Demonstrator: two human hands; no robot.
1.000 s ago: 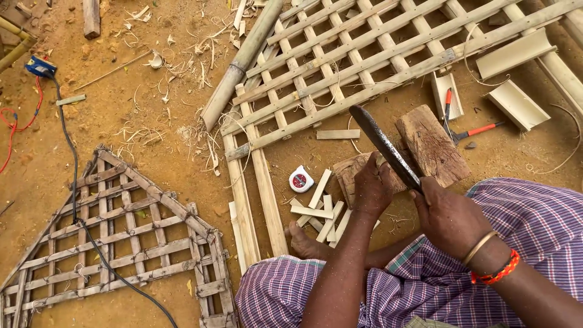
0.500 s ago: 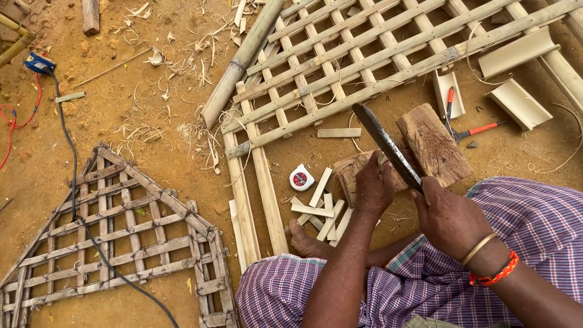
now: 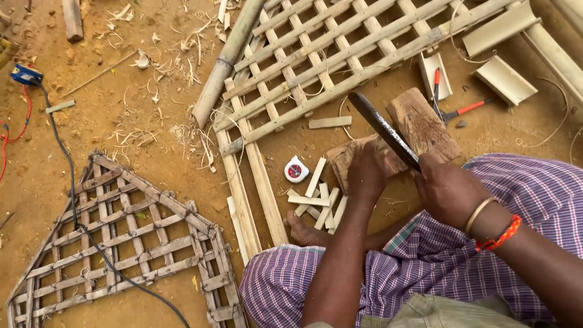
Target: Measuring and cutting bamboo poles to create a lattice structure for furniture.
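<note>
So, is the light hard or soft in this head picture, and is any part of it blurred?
Head view: the light is soft and even, with only faint shadows under the bamboo lattice; no glare on the dark blade; the right hand and left hand are slightly soft, the ground reasonably sharp; straight slats bend a little near the edges.

Both forearms are bare to the elbow; no sleeves are visible. The left hand (image 3: 365,176) carries no ring, band or glove. The right hand (image 3: 448,193) is likewise ungloved. The right wrist bears two items: a thin pale metal bangle (image 3: 477,214) nearest the hand, and behind it a braided orange-red thread band (image 3: 501,235). A checked wrap cloth (image 3: 425,267) in purple, white and blue, with a teal-striped patch, covers the lap and legs. One bare foot (image 3: 303,231) shows.
</note>
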